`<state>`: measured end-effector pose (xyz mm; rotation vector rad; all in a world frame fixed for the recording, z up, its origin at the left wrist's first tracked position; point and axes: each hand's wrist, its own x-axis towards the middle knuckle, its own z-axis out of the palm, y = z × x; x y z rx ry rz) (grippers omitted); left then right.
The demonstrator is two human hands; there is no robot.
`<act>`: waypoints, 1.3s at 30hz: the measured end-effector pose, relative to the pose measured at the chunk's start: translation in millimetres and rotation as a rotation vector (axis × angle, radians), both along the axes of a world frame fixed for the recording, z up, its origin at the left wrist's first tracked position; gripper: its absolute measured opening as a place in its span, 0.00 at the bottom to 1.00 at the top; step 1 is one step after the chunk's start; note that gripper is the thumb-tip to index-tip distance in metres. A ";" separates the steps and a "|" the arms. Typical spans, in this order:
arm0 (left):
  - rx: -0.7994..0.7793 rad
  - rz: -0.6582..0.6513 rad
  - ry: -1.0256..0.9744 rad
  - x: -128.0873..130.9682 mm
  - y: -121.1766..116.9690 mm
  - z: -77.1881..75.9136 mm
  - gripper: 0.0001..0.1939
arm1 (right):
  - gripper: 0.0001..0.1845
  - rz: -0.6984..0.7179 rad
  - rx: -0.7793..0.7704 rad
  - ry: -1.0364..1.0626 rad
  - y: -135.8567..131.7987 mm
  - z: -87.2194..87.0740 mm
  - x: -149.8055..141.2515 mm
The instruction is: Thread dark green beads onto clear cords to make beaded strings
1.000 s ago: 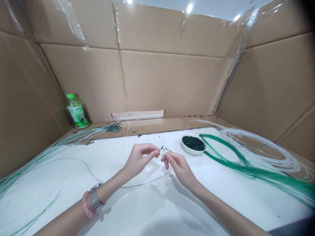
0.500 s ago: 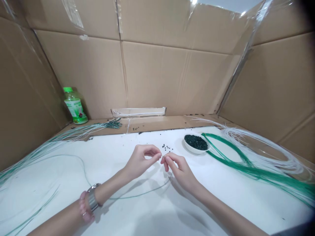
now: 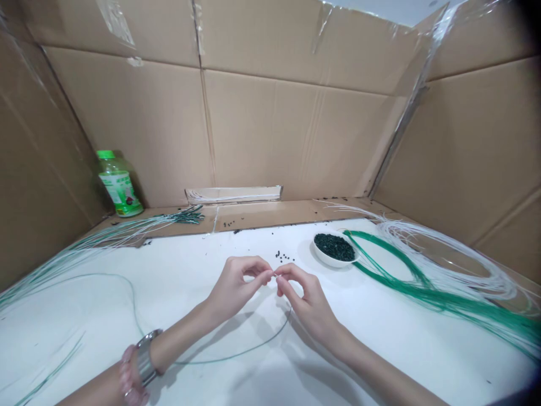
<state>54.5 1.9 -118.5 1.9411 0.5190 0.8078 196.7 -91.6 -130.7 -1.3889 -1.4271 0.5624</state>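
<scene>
My left hand (image 3: 239,285) and my right hand (image 3: 302,296) meet fingertip to fingertip above the white table (image 3: 236,383). Both pinch the end of a thin green string (image 3: 236,354) that loops down over the table and away to the left. What else sits between the fingertips is too small to see. A few loose dark beads (image 3: 284,257) lie just beyond my hands. A small white bowl (image 3: 333,251) full of dark green beads stands to the right of them. My left wrist wears a metal band and a pink bracelet.
Cardboard walls (image 3: 296,129) enclose the table on three sides. A green-capped bottle (image 3: 116,185) stands at the back left. A bundle of green strings (image 3: 443,299) and clear white strings (image 3: 460,259) lies at the right. More green strings (image 3: 84,248) lie at the left.
My hands have drawn closer until the fingertips touch. The string's loop on the table has shifted slightly towards me. The view has tilted a little.
</scene>
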 end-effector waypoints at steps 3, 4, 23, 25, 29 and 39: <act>0.015 0.037 -0.005 0.9 -0.8 -1.5 0.10 | 0.08 -0.025 0.050 -0.014 4.5 6.3 0.0; 0.009 0.051 -0.018 1.6 -1.7 -1.7 0.10 | 0.08 -0.025 0.063 -0.022 6.3 7.5 0.6; 0.420 0.072 0.458 58.5 75.4 -35.4 0.11 | 0.11 -0.210 0.216 0.352 28.7 -7.5 48.0; 0.440 0.064 0.474 62.3 72.3 -37.1 0.10 | 0.11 -0.211 0.221 0.366 28.2 -6.9 47.0; 0.450 0.076 0.494 65.9 69.8 -36.9 0.09 | 0.11 -0.216 0.229 0.388 27.3 -4.4 46.1; 0.477 0.111 0.477 66.7 69.9 -40.9 0.12 | 0.10 -0.202 0.218 0.384 27.0 -7.5 43.4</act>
